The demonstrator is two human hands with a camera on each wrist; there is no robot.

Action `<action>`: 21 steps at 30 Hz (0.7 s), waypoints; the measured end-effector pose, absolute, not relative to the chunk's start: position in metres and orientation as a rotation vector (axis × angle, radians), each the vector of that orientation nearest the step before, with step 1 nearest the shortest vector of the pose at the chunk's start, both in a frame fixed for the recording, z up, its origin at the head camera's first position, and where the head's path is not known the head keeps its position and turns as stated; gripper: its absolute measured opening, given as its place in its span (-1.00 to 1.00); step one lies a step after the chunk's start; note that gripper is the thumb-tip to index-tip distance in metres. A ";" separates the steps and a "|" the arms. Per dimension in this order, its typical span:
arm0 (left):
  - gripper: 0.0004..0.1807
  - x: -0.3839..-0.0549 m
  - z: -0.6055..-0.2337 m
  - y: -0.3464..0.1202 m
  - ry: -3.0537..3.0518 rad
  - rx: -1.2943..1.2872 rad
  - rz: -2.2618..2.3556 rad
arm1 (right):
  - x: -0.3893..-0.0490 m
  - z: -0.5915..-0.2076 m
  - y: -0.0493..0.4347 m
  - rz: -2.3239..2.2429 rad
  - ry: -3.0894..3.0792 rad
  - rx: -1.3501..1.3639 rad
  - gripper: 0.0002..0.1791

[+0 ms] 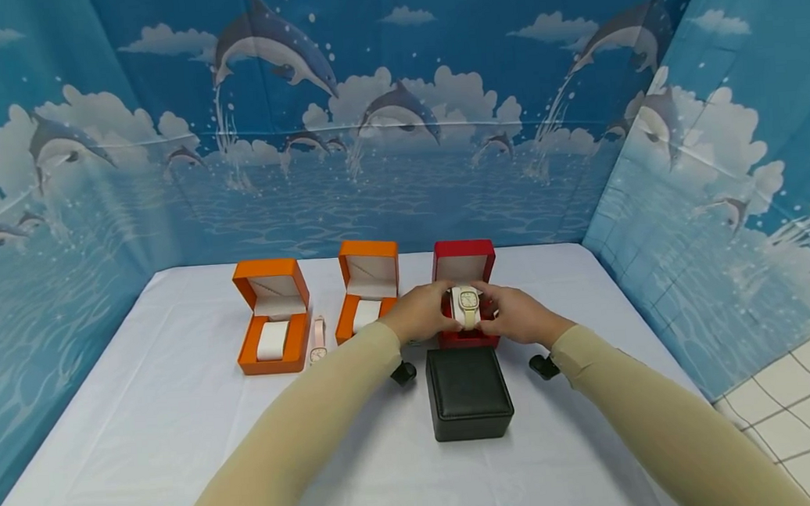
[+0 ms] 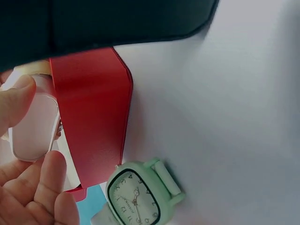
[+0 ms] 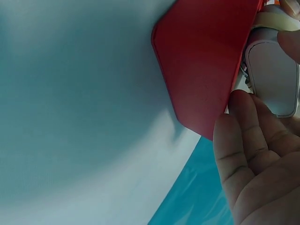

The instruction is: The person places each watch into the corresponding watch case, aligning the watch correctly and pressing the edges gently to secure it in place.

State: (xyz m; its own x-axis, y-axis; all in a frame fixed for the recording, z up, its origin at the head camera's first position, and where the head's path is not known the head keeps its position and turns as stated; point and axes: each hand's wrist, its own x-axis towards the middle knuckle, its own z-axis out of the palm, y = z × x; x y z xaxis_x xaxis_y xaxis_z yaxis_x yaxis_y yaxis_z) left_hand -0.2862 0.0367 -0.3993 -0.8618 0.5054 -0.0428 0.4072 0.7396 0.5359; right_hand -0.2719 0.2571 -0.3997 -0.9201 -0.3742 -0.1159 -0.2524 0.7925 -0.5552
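A pale yellow watch [image 1: 468, 299] is wrapped round a white cushion [image 2: 33, 129] at the open red watch box [image 1: 463, 250]. My left hand [image 1: 419, 313] pinches one side of the cushion, thumb against its end in the left wrist view. Opposite it, my right hand [image 1: 522, 315] grips the other side, with fingers beside the red box wall [image 3: 201, 65]. How deep the cushion sits in the box is hard to tell. Near my left hand lies a mint green watch [image 2: 136, 197], mostly hidden in the head view by that hand.
A closed black box [image 1: 469, 389] stands directly in front of the red one. To the left are two open orange boxes [image 1: 269, 282] with white cushions, and a pink watch [image 1: 318, 341] lies between them. The white-covered table [image 1: 128, 429] meets a dolphin-print curtain [image 1: 401, 190].
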 end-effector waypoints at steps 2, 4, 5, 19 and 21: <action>-0.16 -0.286 -0.400 0.037 2.755 0.726 0.784 | -0.272 -0.400 0.257 -0.808 2.760 -0.492 -0.08; -0.16 -0.286 -0.400 0.038 2.751 0.728 0.792 | -0.272 -0.400 0.257 -0.801 2.761 -0.489 -0.08; -0.16 -0.286 -0.400 0.038 2.750 0.731 0.796 | -0.272 -0.400 0.257 -0.797 2.763 -0.485 -0.07; -0.13 -0.280 -0.399 0.041 2.761 0.732 0.754 | -0.273 -0.401 0.260 -0.759 2.768 -0.511 -0.05; -0.13 -0.280 -0.401 0.041 2.765 0.736 0.747 | -0.273 -0.402 0.259 -0.753 2.770 -0.518 -0.06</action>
State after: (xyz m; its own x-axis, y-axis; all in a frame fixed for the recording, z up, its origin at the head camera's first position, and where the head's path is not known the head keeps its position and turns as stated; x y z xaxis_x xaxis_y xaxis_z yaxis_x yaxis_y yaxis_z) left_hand -0.2803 0.0406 -0.4013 -0.8603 0.5076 -0.0469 0.4148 0.7506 0.5143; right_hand -0.2726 0.2592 -0.4020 -0.9128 -0.3902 -0.1209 -0.2753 0.8063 -0.5235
